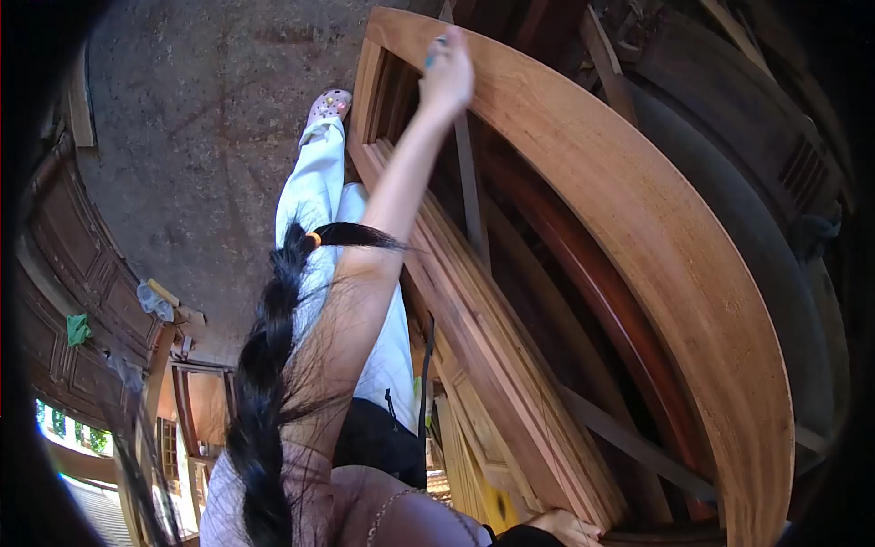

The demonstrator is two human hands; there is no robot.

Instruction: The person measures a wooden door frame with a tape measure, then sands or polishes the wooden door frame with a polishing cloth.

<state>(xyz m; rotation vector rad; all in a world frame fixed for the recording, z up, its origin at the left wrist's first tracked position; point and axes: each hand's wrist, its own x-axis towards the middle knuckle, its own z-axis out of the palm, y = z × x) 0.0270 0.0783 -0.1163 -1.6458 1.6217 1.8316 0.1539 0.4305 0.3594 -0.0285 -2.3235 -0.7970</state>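
A large arched wooden frame (638, 214) leans diagonally across the right half of the head view, with a curved outer board and a straight grooved rail (492, 351). My left hand (447, 75) is over the board's upper end, its fingers closed and slightly blurred. A small blue bit shows at the fingers, but I cannot make out what it is. At the bottom edge, my right hand (567, 526) is bent over the lower end of the straight rail. Its fingertips rest on the wood, and the rest of that hand is partly hidden.
Carved dark wooden panels (87, 264) stand at the left, with a green cloth (78, 329) on them. Dark boards (729, 118) are stacked behind the frame. My foot in a pink clog (329, 106) is on the concrete floor (200, 137). A dark braid (264, 392) hangs before my arm.
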